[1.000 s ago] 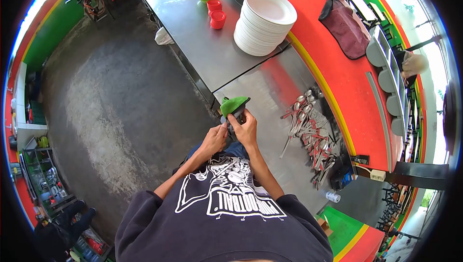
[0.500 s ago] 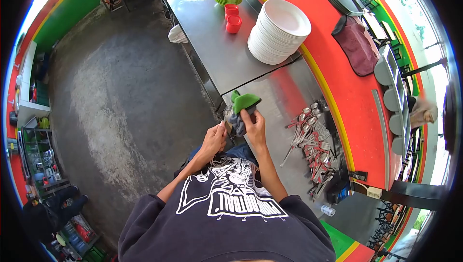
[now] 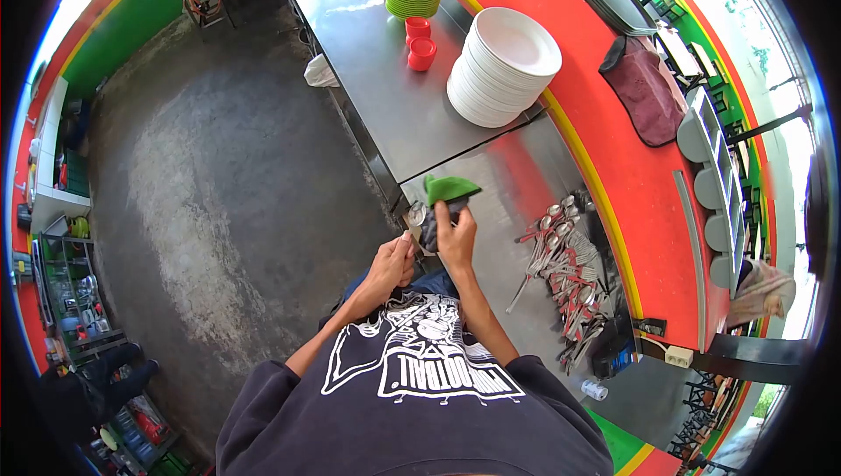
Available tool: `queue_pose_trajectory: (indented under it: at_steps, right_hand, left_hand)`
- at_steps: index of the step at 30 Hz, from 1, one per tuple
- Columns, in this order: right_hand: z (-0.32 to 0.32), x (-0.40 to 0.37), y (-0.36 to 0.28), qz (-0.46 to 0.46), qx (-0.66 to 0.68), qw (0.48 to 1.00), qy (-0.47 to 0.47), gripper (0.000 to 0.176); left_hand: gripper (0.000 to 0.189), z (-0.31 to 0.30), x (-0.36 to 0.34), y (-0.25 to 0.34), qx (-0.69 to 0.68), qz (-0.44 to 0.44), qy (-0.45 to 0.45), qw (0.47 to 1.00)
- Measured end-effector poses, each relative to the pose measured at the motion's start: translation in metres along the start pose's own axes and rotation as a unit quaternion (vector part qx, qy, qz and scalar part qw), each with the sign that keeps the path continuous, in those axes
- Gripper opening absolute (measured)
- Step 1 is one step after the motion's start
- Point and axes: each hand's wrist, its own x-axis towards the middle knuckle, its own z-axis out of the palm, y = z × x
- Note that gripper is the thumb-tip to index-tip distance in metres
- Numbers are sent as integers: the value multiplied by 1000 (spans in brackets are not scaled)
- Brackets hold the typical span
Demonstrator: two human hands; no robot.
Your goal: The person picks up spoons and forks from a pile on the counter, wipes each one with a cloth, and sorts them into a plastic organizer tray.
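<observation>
Head view: at mid-frame, the left hand (image 3: pixel 392 264) holds a spoon (image 3: pixel 417 214), bowl toward the frame's top, long axis roughly upright; the right hand (image 3: pixel 455 235) pinches a cloth (image 3: pixel 451 188) just beside it. Red cups (image 3: pixel 421 55) stand upper centre, contents unclear.

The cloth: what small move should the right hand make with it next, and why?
Probably the right hand should bring the cloth over the spoon and wipe its bowl: the left hand appears to hold the spoon's handle end, and the bowl shows uncovered just beside the cloth.
</observation>
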Motion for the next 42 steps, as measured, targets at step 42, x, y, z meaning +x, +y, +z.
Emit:
queue_pose_trajectory:
  at_steps: [42]
  right_hand:
    - [-7,-14,-23,73,120,955,-260,34]
  left_hand:
    - [38,17,35,46,307,367,229,848]
